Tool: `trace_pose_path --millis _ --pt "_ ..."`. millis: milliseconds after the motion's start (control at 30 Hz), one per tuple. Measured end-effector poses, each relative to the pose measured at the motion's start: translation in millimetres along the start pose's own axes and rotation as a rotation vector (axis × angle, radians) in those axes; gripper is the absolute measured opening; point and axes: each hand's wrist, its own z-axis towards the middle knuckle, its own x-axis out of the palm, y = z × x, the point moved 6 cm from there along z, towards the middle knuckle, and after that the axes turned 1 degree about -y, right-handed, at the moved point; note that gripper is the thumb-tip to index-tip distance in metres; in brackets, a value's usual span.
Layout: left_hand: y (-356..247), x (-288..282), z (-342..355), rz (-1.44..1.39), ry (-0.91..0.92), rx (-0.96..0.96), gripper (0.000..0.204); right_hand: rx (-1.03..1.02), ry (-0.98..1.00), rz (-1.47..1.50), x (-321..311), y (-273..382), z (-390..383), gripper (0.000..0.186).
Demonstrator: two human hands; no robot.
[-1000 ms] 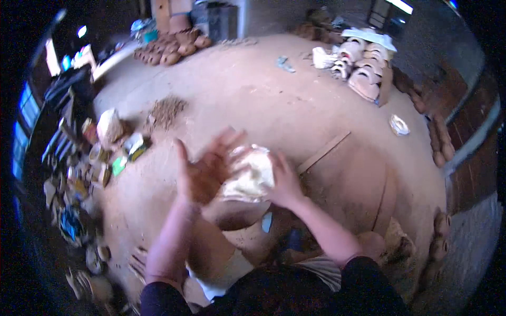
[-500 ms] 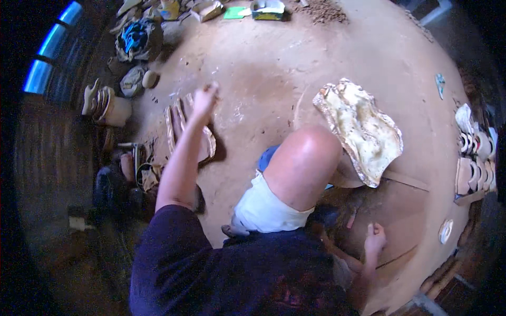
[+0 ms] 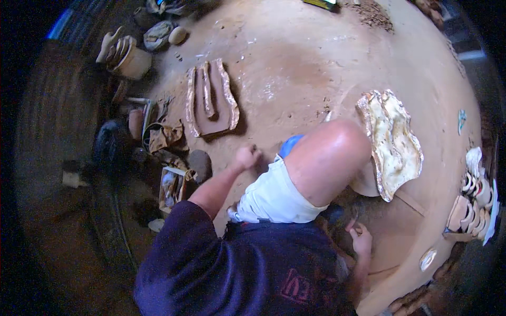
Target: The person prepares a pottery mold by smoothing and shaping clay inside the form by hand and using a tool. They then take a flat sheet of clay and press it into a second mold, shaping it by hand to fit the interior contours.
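My left hand (image 3: pixel 249 156) is closed low over the earthen floor, left of my bent knee; what it holds, if anything, is hidden. Ahead of it lies a brown slab piece (image 3: pixel 217 119) with raised, rough-edged walls and a ridge along its middle. My right hand (image 3: pixel 361 238) is down on the right side, its thumb and fingers apart. Right at its fingertips is a small tool with a reddish handle (image 3: pixel 350 225); I cannot tell whether they touch. Beyond my knee a cream, wavy-edged mould-like piece (image 3: pixel 396 142) rests on a round board (image 3: pixel 365 185).
Along the left are a pot holding curved pieces (image 3: pixel 135 64), a rounded pale stone (image 3: pixel 178 36), a dark oval stone (image 3: pixel 200 165) and a small box (image 3: pixel 173 185). Stacked curved pieces (image 3: pixel 466 216) and a ring-shaped item (image 3: pixel 428 259) stand at the right. Crumbled clay (image 3: pixel 371 13) lies far off.
My left hand has drawn back from over the brown slab piece toward my thigh. My right hand has come up to the reddish-handled tool, fingers spreading. The whole view has shifted.
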Motion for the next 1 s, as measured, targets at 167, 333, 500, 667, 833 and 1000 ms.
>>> trace_pose_path --millis 167,333,500,667,833,1000 --pt "61.6 -128.5 -38.2 0.438 -0.436 -0.139 0.038 -0.009 -0.015 0.142 11.0 -21.7 10.7 0.06" --pt "177.4 -117.6 -81.7 0.474 -0.215 -0.274 0.075 -0.154 0.02 0.109 14.0 -4.2 33.7 0.06" --pt "164.1 -96.6 -83.3 0.33 -0.411 -0.378 0.038 -0.189 -0.105 -0.01 -28.0 44.8 9.9 0.056" --pt "123.5 -149.5 -76.3 0.307 -0.498 0.123 0.045 -0.164 -0.224 -0.031 -62.4 63.3 -24.9 0.056" --pt "-80.1 -225.9 -100.9 -0.285 -0.475 0.339 0.026 -0.192 -0.229 0.406 -85.8 101.7 -59.1 0.051" --pt "-296.8 -294.7 -153.7 -0.304 -0.297 0.936 0.037 -0.535 -0.292 0.54 -140.8 237.2 -74.6 0.051"
